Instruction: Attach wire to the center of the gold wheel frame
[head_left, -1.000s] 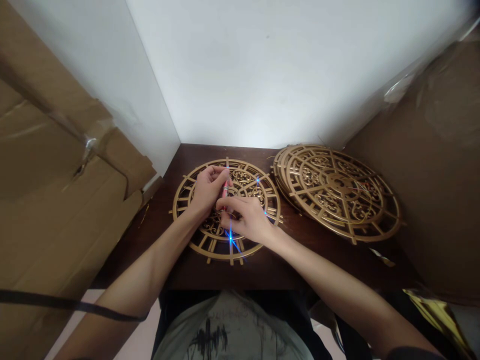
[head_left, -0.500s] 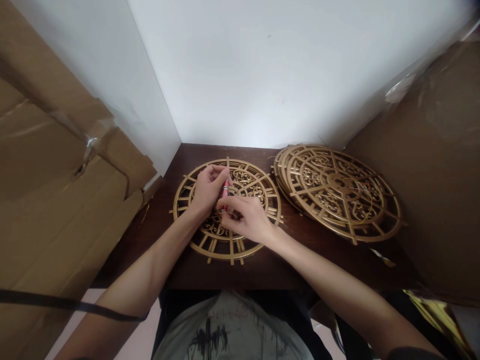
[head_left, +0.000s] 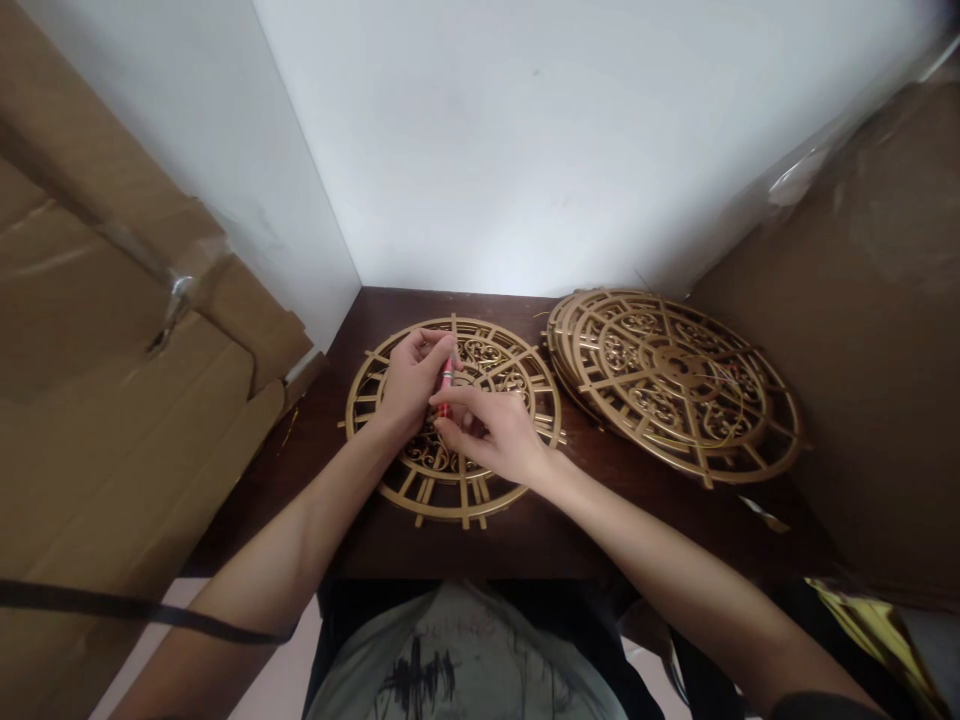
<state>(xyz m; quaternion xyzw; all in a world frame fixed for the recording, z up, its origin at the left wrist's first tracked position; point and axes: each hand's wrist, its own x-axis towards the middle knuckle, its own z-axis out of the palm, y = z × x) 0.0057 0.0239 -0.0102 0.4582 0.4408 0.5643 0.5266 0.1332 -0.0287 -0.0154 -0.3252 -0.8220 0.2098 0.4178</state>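
Jointly, left hand (head_left: 409, 378) and right hand (head_left: 496, 428) hold a rod (head_left: 448, 373) (pinkish).

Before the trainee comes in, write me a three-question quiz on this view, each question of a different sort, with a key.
1. Multiple choice. The slim item between the left hand and the right hand is mostly:
A) green
B) black
C) pink and red

2. True or false. The pile of gold frames lies to the right of the round gold frame under the hands.

3. Short answer. Which hand is farther from the person's shirt?

Key: 1. C; 2. True; 3. The left hand.
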